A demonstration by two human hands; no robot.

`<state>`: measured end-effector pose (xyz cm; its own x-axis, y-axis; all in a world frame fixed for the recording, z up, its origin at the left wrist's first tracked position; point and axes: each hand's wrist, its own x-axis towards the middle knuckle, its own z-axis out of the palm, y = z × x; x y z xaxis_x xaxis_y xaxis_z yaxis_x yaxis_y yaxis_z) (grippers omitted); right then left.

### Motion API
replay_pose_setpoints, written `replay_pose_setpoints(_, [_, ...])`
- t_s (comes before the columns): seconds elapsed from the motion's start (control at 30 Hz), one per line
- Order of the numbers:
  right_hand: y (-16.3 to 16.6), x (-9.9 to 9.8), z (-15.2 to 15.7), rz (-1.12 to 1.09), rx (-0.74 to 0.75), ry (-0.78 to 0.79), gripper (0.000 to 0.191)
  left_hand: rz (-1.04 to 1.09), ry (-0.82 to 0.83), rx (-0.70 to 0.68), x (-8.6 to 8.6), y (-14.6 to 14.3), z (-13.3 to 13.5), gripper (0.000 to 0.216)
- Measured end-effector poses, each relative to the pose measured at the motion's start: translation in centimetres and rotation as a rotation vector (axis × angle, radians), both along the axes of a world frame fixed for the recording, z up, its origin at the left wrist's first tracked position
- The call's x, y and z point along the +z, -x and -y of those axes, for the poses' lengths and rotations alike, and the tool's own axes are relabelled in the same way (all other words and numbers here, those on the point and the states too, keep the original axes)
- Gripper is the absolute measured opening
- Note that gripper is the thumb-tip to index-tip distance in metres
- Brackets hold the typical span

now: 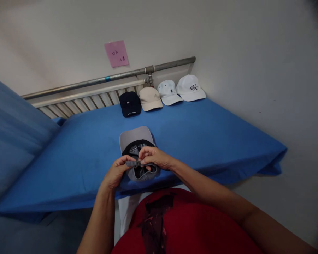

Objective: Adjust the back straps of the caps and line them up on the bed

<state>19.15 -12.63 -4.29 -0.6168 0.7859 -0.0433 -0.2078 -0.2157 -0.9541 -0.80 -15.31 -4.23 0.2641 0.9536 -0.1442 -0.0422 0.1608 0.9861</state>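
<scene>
A grey baseball cap point(136, 135) lies upside down near the front edge of the blue-covered table, its brim pointing away from me and its dark inside showing. Its back strap point(132, 163) is stretched between my hands. My left hand point(118, 171) pinches the strap's left part between thumb and fingers. From the other side, my right hand point(155, 157) is closed on the strap by its buckle, fingers bent over the cap's opening. The exact fingertip contact at the buckle is too small to make out.
Along the back edge stand a navy cap point(130, 104), a beige cap point(150, 99), a pale cap point(169, 92) and a white cap point(191, 88). Behind them are a radiator point(90, 103) and a metal pipe point(127, 74). A blue curtain point(16, 141) hangs at left.
</scene>
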Motion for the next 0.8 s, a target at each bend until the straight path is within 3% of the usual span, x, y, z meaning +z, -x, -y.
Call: replay_pose_setpoints(0.8, [0.67,-0.90,0.22,-0.038,0.007,-0.036,0.016,-0.072,0.040,-0.093,0.79,0.17,-0.53,0.016])
